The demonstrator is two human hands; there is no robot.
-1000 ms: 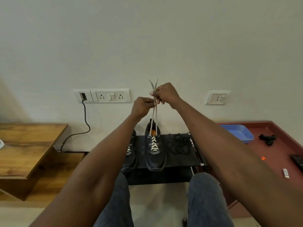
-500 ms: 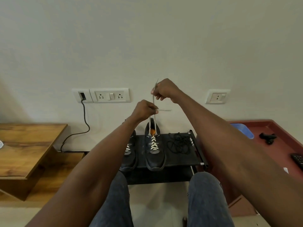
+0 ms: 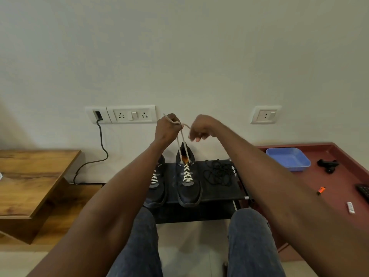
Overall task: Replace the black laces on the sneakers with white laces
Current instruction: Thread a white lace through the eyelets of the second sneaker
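Observation:
Two black sneakers stand side by side on a low black rack. The right sneaker has a white lace threaded through its eyelets, with both ends pulled up above the tongue. My left hand grips the two strands above the shoe, one tip sticking out past its knuckles. My right hand pinches one end beside it, the two hands close together. The left sneaker also shows white lacing and is partly hidden by my left forearm. A pile of black laces lies on the rack to the right.
A maroon tray table on the right carries a blue plastic tray, a black clip, an orange marker and a remote. A wooden table stands on the left. Wall sockets with a plugged-in cable are behind. My knees are below the rack.
Both hands have come down from holding the lace ends high and now sit level, side by side. The right hand dropped the most, and the ends cross between the hands.

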